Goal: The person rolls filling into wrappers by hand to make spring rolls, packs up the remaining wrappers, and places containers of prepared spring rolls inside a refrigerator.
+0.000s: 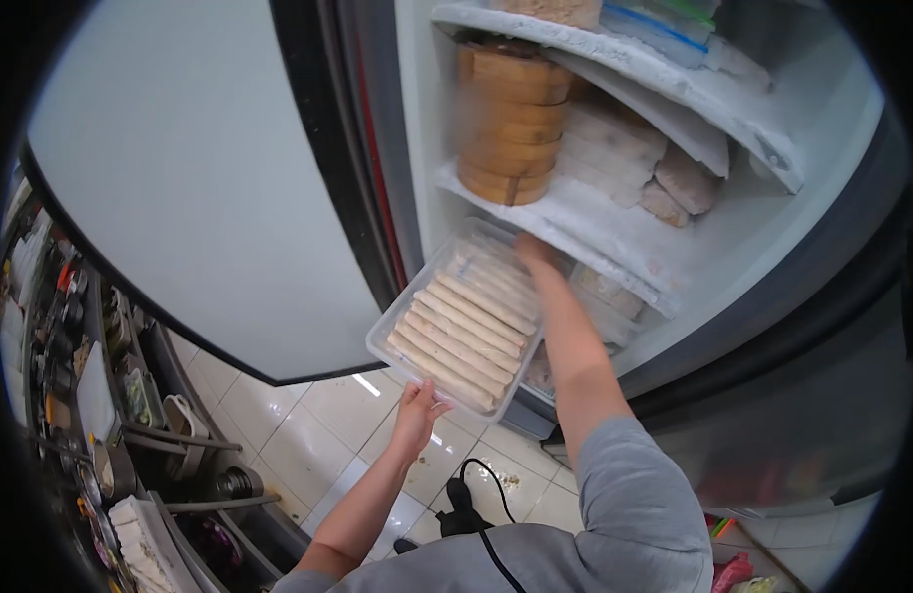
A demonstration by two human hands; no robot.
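Note:
A clear plastic container [377,343] sits half out of the freezer below the middle shelf, tilted in my view. Several long pale rolls [456,341] lie side by side in it, with a see-through plastic bag or wrap [484,259] over its far part. My left hand [417,415] grips the near rim, fingers and thumb closed on the edge. At the far right corner of the container is my right hand [532,251]; it is blurred and its fingers are mostly hidden, so whether it grips the rim I cannot tell.
A stack of bamboo steamers [513,124] and wrapped frozen food [614,148] stand on the frosted middle shelf [595,232]. The open freezer door [209,178] is at left. Kitchen shelving [110,395] crowds the far left. Below is a tiled floor [308,435].

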